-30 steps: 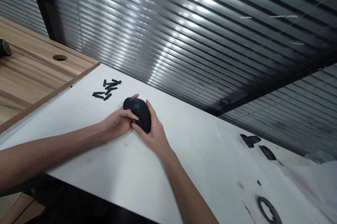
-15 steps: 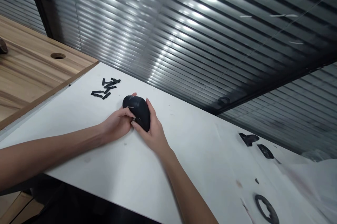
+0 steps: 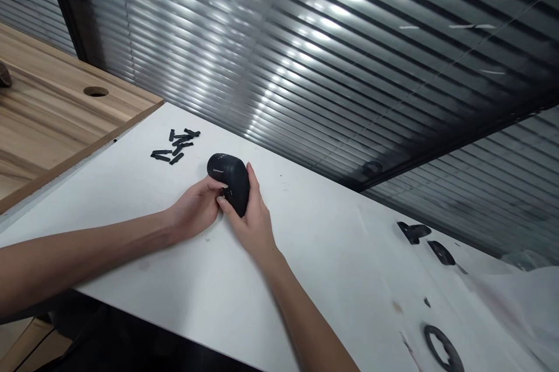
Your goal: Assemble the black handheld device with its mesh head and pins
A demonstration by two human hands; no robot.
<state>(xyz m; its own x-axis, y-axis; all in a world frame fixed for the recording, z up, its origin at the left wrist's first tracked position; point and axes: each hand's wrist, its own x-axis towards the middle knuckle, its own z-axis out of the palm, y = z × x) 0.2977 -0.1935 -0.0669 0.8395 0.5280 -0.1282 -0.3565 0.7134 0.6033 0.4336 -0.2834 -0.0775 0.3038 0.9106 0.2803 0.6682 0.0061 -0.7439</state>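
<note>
A black, rounded plastic casing (image 3: 236, 180) with small white lettering is held up over the white table between both hands. My left hand (image 3: 198, 203) grips its lower left side, the thumb lying across the front and the other fingers mostly hidden. On the other side my right hand (image 3: 257, 220) is wrapped round the casing's right edge, with the thumb at its lower end. Beyond the hands, to the left, several small black strip-like pieces (image 3: 177, 145) lie in a loose group.
The white table (image 3: 332, 267) meets a wooden surface (image 3: 52, 116) with a round hole on the left. Slatted blinds (image 3: 262, 57) rise behind the far edge. At right lie dark curved parts (image 3: 413, 232), a black ring-shaped piece (image 3: 443, 349) and translucent plastic sheeting (image 3: 524, 296).
The casing has turned a little in the hands, its lettered face showing more. Fingertips that showed past its far edge are now out of sight. The strips have not moved.
</note>
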